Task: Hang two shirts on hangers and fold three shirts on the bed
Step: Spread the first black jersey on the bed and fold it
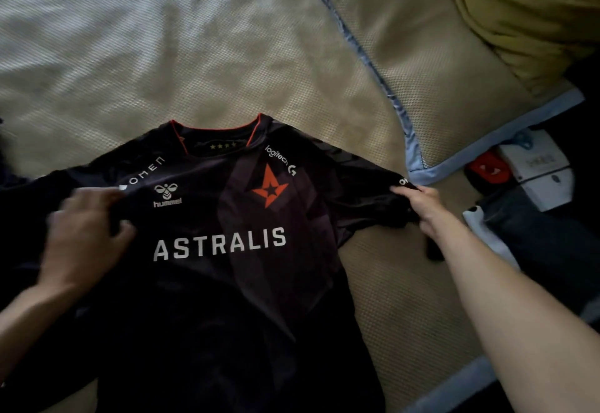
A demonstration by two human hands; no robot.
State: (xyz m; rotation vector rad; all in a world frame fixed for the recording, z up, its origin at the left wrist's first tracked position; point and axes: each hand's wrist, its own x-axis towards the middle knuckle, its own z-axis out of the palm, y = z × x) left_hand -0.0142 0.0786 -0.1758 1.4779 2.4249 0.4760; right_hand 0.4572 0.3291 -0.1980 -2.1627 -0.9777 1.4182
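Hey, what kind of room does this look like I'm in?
Most likely a bedroom: a black jersey lies spread on a bed with a woven beige cover, and a yellow pillow sits at the corner.

Black shirt (pixel 207 282) with orange star and white lettering on beige, blue-edged bed mat (pixel 373 39).

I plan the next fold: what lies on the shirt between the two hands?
In the head view, between the left hand and right hand lies the black jersey's chest, face up.
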